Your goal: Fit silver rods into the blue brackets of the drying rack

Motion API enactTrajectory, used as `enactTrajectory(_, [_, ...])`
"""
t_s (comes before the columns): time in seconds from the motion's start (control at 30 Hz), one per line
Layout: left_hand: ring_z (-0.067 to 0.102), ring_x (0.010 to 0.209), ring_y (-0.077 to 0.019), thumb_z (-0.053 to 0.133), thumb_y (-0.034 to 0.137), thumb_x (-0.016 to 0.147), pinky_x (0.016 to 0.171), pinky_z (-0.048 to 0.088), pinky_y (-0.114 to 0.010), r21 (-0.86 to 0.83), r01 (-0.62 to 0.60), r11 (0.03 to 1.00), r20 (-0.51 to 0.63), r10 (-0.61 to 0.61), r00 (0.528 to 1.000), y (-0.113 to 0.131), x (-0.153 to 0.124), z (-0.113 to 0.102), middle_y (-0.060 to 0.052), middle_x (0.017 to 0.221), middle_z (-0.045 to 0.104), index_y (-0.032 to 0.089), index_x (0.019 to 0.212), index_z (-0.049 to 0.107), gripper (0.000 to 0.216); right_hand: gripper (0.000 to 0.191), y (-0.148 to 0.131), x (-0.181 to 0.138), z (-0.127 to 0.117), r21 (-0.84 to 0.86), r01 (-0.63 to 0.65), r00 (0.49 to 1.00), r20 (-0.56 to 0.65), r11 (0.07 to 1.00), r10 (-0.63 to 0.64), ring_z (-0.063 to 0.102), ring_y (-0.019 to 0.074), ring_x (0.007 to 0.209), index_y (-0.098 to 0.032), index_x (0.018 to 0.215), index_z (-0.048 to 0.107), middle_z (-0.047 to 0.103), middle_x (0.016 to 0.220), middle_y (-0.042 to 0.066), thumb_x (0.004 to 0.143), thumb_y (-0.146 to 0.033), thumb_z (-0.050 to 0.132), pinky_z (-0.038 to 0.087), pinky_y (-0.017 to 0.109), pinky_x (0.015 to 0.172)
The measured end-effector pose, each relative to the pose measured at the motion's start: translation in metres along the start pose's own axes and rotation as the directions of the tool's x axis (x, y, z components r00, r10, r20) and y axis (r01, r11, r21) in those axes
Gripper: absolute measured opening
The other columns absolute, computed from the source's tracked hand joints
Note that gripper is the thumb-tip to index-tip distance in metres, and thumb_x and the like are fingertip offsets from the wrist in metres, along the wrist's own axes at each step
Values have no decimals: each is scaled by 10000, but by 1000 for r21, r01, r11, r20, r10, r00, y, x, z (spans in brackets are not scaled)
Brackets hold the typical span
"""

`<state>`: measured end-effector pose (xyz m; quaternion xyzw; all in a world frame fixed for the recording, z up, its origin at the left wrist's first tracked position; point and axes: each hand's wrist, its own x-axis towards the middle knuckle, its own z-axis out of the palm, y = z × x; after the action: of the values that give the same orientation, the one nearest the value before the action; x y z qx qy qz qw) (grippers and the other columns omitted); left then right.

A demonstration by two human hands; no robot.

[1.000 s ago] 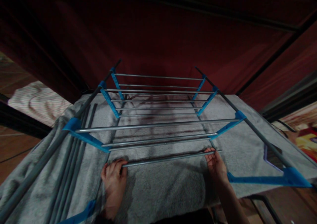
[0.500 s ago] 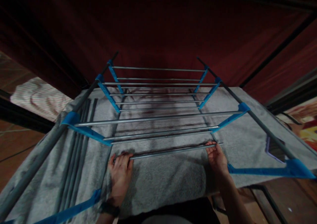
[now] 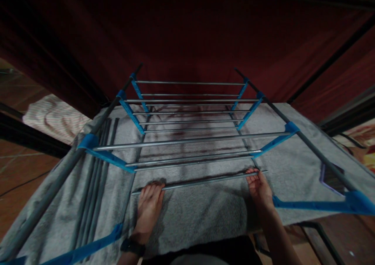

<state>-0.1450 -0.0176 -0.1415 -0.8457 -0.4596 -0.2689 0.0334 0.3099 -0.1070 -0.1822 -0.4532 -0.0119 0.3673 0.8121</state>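
A loose grey metal rod lies crosswise just above the grey cloth. Near its left end, my left hand is closed over it from above, the rod's tip sticking out past the fingers. At the other end my right hand pinches it with the palm turned up. Beyond the rod stands a partly built rack of grey tubes with blue plastic brackets and several cross rods. Closer to me, one blue bracket sits right of my right hand and another blue bracket sits left of my left hand.
Several loose grey tubes lie side by side on the cloth at the left. A dark flat object with a pale purple edge is at the right. Dark red fabric hangs behind the rack.
My left hand has slid a little to the right along the rod, so its left tip now shows. My right hand keeps its pinch. The whole view has shifted slightly.
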Motion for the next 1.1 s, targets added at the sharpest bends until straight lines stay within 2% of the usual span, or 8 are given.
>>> enactTrajectory(0.53, [678,997,-254,468,236,1030,916,488,-388,42,19,999,48,-21,999,1,-2,1,-68,1060,765,209,1126,690,244,145,-4,-3,3,-40,4,999,-33,999,-5,739,125,853,-212,912,701,750,904,-4,878,-351,727,621,288,912])
enactTrajectory(0.9, [673,1032,-257,448,247,1035,943,482,-398,8,64,998,88,-65,994,8,2,-5,-80,1078,760,213,1148,688,268,172,-7,-8,6,-28,10,1000,-17,1000,-11,723,123,873,-194,925,692,732,935,2,881,-352,746,588,312,990])
enactTrajectory(1.1, [665,1049,-263,460,233,1029,962,481,-401,10,58,998,106,-59,993,9,1,-6,-86,1096,760,207,1141,695,261,131,-9,-8,7,-32,-23,998,-51,999,22,723,118,865,-212,934,699,732,920,-6,906,-340,703,614,277,915])
